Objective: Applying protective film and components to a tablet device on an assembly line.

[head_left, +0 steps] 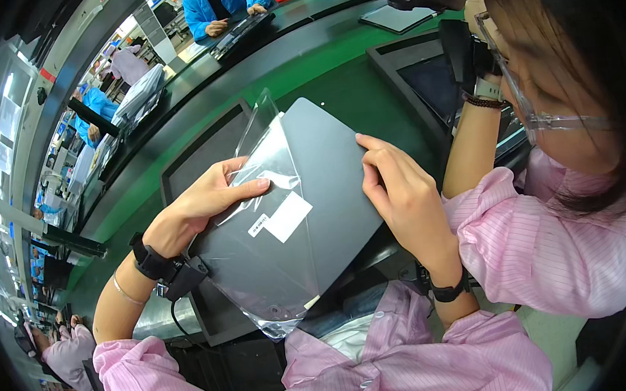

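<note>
over the green table (333, 83), i see my left hand (199, 201) pinching the clear plastic film bag (270, 158), half peeled off the dark grey flat panel (320, 195); right hand (401, 188) fingers steady its edge, lower half still sleeved.

The flat panel (313, 195) sits half inside a plastic bag (267, 170), held above the near edge of the counter (333, 83), over a tray (200, 160) lying on it. The left hand (206, 196) lies on the bag at the panel's left edge; the right hand (397, 189) grips its right edge. A label (282, 218) sits between them. Behind, at the counter's far edge, another person's hands (237, 19) rest on what seems a keyboard (241, 33).
</note>
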The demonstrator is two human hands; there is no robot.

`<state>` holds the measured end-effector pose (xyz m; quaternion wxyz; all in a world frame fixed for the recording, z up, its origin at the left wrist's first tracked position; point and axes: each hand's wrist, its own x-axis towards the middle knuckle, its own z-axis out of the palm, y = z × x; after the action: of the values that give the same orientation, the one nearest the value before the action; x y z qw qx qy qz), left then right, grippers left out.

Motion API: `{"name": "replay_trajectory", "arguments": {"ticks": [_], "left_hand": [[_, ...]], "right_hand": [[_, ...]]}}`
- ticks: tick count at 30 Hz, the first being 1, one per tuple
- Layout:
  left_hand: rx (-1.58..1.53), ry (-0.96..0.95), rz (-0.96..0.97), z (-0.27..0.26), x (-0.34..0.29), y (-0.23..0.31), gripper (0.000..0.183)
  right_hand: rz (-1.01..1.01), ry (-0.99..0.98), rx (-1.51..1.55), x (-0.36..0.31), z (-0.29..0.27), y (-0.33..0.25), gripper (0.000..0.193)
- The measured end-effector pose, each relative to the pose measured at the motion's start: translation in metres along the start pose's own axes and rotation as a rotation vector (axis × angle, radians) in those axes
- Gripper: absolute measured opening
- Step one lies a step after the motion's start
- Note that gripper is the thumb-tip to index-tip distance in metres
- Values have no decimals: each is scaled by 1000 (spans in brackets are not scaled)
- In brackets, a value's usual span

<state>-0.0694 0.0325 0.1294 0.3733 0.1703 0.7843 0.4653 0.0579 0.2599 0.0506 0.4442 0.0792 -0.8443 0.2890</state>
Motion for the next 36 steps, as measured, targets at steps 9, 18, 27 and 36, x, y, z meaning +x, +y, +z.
{"name": "replay_trajectory", "arguments": {"ticks": [9,18,27,36], "left_hand": [[-13,4,-19,3,3,4,40],[-2,7,1,2,3,6,44],[-5,39,5,-1,3,3,49],[-17,25,25,1,2,1,51]], "right_hand": [[18,-8,-30,-1,4,3,15],[29,20,-34,-1,5,0,15],[39,-2,-63,-3,6,-1,16],[49,-25,-87,-5,10,-2,17]]}}
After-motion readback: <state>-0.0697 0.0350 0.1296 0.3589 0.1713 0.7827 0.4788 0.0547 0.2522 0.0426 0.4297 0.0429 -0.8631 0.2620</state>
